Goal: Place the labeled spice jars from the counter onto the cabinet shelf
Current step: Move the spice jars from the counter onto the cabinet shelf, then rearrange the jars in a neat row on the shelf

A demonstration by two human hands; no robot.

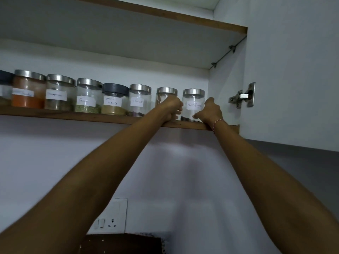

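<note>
A: Where do the hands sit relative to the Black Pepper jar (193,105)?

B: That jar stands upright at the right end of the shelf (73,116). The right hand (209,111) cups its right side, fingers curled on the glass. The left hand (171,109) curls round the neighbouring jar (166,94) just left of it.

A: Contents?

B: Few dark peppercorns at the pepper jar's bottom. Further left: the Cloves jar (139,101), nearly empty, then the Garam Masala jar (114,100) with yellowish powder.

A: Next?

B: Likely nudging both back, then letting go.
</note>
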